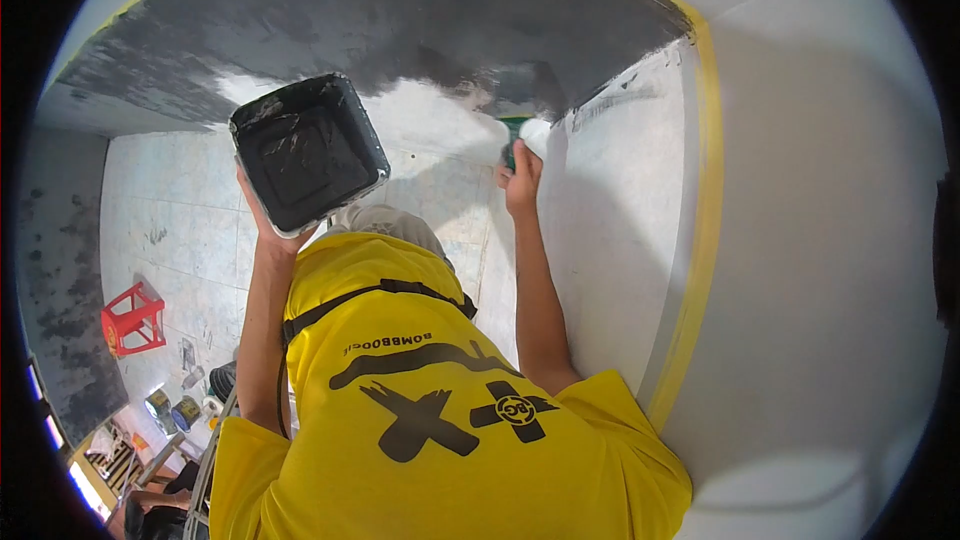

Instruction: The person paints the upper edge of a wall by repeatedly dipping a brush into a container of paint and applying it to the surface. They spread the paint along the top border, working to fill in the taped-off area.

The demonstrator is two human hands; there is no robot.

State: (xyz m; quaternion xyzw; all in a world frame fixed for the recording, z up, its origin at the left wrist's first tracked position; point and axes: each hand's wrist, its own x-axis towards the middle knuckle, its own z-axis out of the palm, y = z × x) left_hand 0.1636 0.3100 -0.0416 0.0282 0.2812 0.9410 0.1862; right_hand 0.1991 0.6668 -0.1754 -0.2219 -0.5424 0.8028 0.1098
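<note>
The right hand (521, 180) is closed around the green handle (511, 138) of a small paint roller (533, 133). The fingers are wrapped tight on the handle, and the white roller head lies against the wall (610, 230), right at the corner where the wall meets the ceiling (400, 10). The left hand (268, 230) is under a black paint tray (308, 152) and holds it up from below; the fingers are mostly hidden behind the tray, so I cannot tell exactly how they grip, only that they are closed on its lower edge. The tray is tilted toward the camera, and its inside is covered with dark paint.

Around the roller, the ceiling is already dark grey for the most part, with a white unpainted patch (440, 115) beside the roller. A yellow tape (705, 210) runs along the edge between the white wall and the next surface on the right side. The yellow shirt (440, 410) of the person fills the lower middle of the view and hides what is directly below.

Far below on the tiled floor (180, 210) stands a red stool (132, 317). Near it are some paint cans (172, 408) and part of a ladder (205, 470).
</note>
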